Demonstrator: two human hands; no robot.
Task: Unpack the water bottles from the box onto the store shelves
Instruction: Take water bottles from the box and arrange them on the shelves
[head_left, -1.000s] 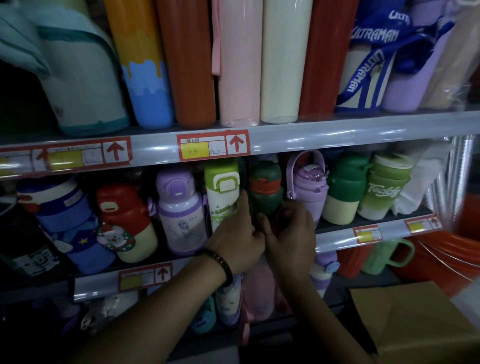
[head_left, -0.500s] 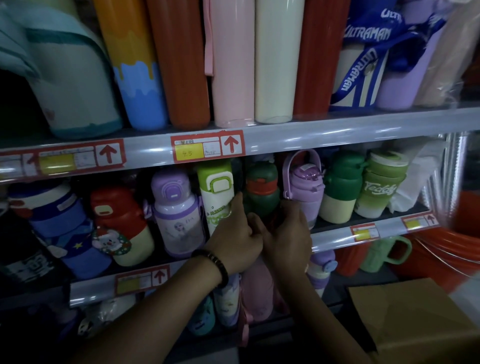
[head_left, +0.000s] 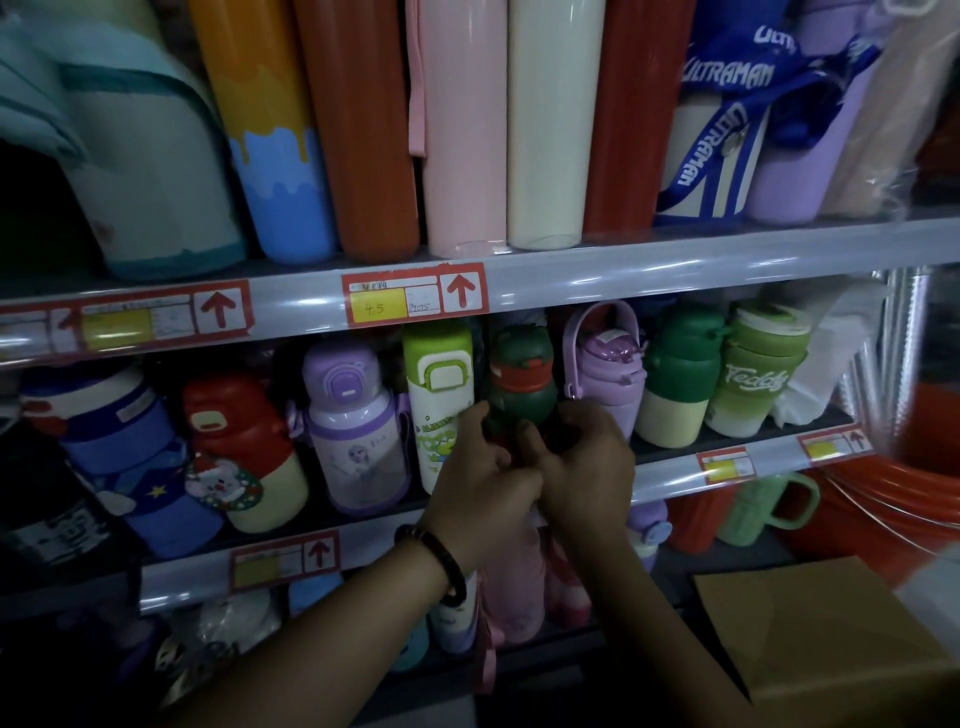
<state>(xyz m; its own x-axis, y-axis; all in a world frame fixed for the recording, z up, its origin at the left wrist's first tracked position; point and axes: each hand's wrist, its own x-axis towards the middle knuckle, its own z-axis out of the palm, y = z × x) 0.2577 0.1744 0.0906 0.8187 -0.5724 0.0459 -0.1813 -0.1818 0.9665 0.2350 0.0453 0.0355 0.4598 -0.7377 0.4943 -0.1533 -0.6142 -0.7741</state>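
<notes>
left hand | right hand | both grips curled — green bottle (base hidden)

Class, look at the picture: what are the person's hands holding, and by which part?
The left hand and right hand appear to grip the green bottle with the red band by its lower body; exact contact is shadowed.

Both hands reach forward, left hand touching right hand, fingers curled.
</notes>
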